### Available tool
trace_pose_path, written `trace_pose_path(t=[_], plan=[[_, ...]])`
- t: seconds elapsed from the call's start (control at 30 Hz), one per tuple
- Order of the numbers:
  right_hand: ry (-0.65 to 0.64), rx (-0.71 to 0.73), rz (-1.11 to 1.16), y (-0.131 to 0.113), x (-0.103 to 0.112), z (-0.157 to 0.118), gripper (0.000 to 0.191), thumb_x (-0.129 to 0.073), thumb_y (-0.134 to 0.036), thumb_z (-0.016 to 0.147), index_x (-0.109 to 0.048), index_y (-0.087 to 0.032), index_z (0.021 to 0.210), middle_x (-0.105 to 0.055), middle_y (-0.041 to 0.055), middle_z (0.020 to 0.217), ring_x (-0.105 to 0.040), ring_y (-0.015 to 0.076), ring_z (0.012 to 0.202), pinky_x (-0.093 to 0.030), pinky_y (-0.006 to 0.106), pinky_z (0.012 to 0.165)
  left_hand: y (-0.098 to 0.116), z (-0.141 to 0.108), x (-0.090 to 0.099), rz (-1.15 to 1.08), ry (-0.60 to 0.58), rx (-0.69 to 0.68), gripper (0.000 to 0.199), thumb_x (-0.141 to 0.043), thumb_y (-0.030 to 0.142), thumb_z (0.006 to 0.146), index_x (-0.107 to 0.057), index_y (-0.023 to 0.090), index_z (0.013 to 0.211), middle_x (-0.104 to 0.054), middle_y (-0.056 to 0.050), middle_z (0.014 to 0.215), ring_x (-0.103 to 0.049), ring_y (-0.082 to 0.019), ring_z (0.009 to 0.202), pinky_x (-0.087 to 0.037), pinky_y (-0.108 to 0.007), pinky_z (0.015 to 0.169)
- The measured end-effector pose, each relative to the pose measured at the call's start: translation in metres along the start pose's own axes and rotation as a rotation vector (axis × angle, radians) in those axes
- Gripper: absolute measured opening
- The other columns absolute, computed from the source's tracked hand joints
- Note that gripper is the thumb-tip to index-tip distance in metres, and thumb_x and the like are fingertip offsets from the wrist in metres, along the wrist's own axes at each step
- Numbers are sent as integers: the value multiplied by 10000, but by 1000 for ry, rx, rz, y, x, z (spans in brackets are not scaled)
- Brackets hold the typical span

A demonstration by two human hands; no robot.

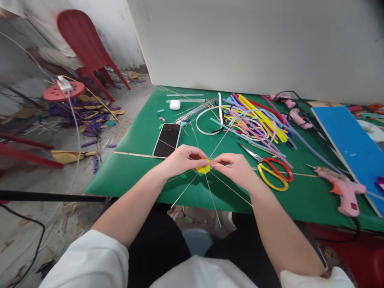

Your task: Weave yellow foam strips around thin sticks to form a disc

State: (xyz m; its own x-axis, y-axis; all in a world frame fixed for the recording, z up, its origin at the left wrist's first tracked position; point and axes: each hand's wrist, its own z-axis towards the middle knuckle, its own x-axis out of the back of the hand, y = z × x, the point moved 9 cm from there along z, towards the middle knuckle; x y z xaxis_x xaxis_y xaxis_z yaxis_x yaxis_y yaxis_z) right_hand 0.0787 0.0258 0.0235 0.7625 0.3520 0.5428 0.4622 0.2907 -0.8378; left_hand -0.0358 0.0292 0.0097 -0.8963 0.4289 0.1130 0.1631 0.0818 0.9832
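A small yellow woven disc with thin pale sticks radiating from it is held over the front part of the green table. My left hand pinches the disc at its left and upper side. At the disc's right edge, my right hand has its thumb and fingers pressed together, and what lies between them is too small to name. A black phone in a light case lies left of the disc. Open scissors with red and yellow handles rest beyond my right hand.
Coloured pipe cleaners are piled at the back. A white earphone case stands behind the phone. To the right are a pink glue gun and a blue board. A person sits by a red chair at the far left.
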Motion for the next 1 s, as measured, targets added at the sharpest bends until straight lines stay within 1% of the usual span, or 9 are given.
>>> trace_pose_path(t=[0.23, 0.3, 0.43, 0.5, 0.57, 0.7, 0.8, 0.93, 1.0], plan=[[0, 24, -15, -8, 4, -5, 190, -547, -339, 791, -691, -216, 785, -688, 14, 779, -610, 165, 705, -443, 274, 637, 3, 1, 13, 158, 166, -102, 201, -645, 327, 698, -668, 136, 754, -649, -28, 655, -588, -108, 570, -470, -203, 531], [-1, 10, -5, -9, 7, -6, 199, -551, -347, 791, -702, -220, 822, -698, 20, 834, -625, 179, 764, -455, 280, 673, 5, 1, 15, 195, 197, -135, 201, -626, 332, 715, -668, 140, 757, -649, -28, 668, -581, -106, 564, -464, -201, 521], [-97, 2, -13, -12, 4, -11, 271, -522, -375, 820, -674, -241, 999, -682, 23, 1014, -609, 195, 936, -461, 292, 780, 10, -1, 19, 264, 262, -199, 205, -595, 333, 745, -663, 140, 758, -643, -27, 660, -566, -102, 540, -458, -202, 517], [-83, 55, -158, -19, 6, -14, 294, -506, -377, 834, -655, -233, 1042, -675, 34, 1036, -592, 201, 965, -449, 310, 816, 13, -2, 18, 328, 292, -235, 200, -581, 326, 760, -662, 142, 763, -644, -22, 657, -564, -98, 539, -446, -196, 516], [-43, 104, -397, -27, 7, -17, 296, -502, -344, 843, -642, -205, 1065, -680, 56, 1013, -582, 221, 960, -436, 340, 824, 17, -4, 15, 415, 316, -271, 180, -567, 301, 773, -661, 148, 778, -647, -9, 662, -554, -84, 519, -429, -186, 507], [-41, 90, -785, -33, 2, -21, 258, -493, -285, 852, -653, -161, 1012, -695, 76, 890, -590, 247, 883, -425, 359, 755, 25, -7, 5, 619, 350, -358, 142, -554, 261, 786, -657, 164, 782, -642, 13, 652, -538, -68, 517, -407, -171, 516], [18, 53, -891, -33, 3, -20, 245, -468, -297, 865, -672, -165, 900, -693, 71, 829, -595, 231, 831, -412, 335, 701, 25, -7, 0, 666, 347, -374, 149, -542, 272, 798, -652, 171, 790, -640, 15, 652, -549, -71, 533, -406, -167, 524], [155, 66, -912, -33, 5, -18, 259, -465, -293, 867, -647, -152, 987, -693, 77, 843, -593, 210, 800, -388, 310, 655, 12, -4, -1, 538, 298, -266, 192, -512, 314, 814, -631, 166, 834, -630, 24, 630, -554, -65, 468, -407, -163, 484], [181, 88, -896, -32, 2, -17, 213, -475, -267, 861, -657, -173, 923, -691, 54, 808, -586, 196, 782, -375, 300, 647, 7, -3, -1, 476, 281, -227, 212, -507, 334, 813, -625, 161, 845, -630, 22, 632, -560, -69, 463, -414, -165, 479]])
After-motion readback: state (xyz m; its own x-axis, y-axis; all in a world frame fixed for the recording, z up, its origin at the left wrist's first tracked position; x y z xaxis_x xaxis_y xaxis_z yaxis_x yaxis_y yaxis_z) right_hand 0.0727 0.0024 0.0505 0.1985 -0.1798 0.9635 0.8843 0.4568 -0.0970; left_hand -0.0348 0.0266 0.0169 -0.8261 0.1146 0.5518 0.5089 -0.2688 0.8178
